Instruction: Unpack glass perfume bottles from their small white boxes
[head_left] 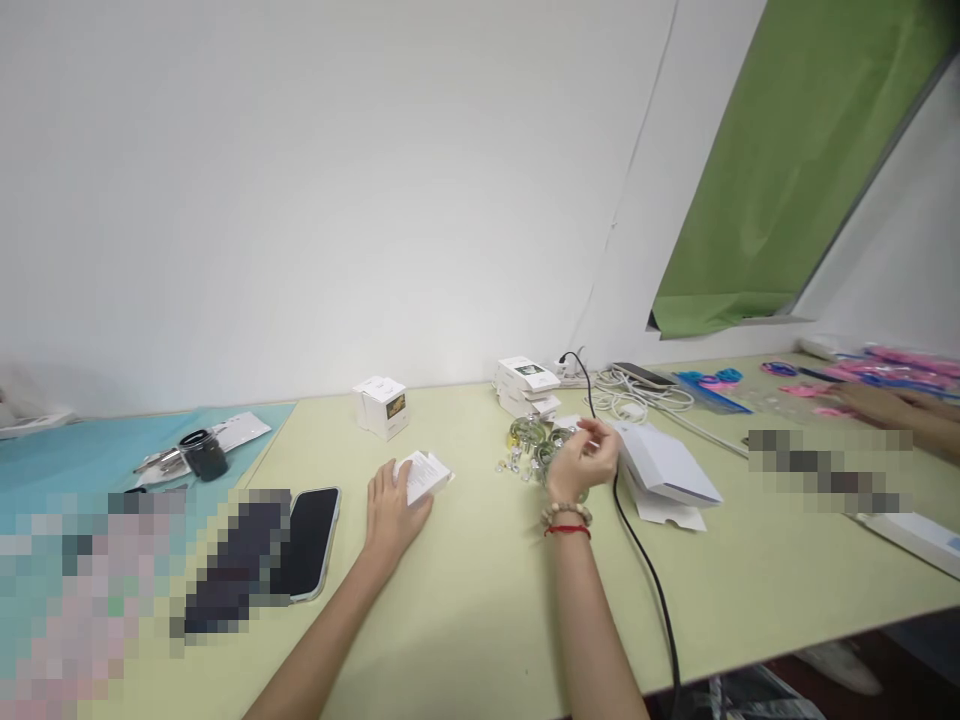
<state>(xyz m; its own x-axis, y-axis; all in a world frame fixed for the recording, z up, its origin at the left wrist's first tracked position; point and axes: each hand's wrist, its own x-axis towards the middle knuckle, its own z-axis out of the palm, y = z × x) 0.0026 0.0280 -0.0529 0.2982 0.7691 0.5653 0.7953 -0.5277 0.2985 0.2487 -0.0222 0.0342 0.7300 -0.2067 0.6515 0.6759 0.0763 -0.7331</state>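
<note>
My left hand (394, 508) lies on the table with its fingers around the near left side of a small white box (429, 480), which has fine print on its top. My right hand (583, 462), with a beaded bracelet and a red cord at the wrist, is raised over a pile of greenish coiled pieces with small clear bits (529, 440). Its fingers are curled together in a pinch, and whatever they may hold is too small to make out. Part of the pile is hidden behind this hand.
White boxes (381, 405) stand near the wall, and a stack of flat cartons (526, 380) is right of them. A black cable (649, 565) runs past my right arm beside white packaging (667, 465). A phone (309, 540) lies left; another person's hand (874, 402) is far right.
</note>
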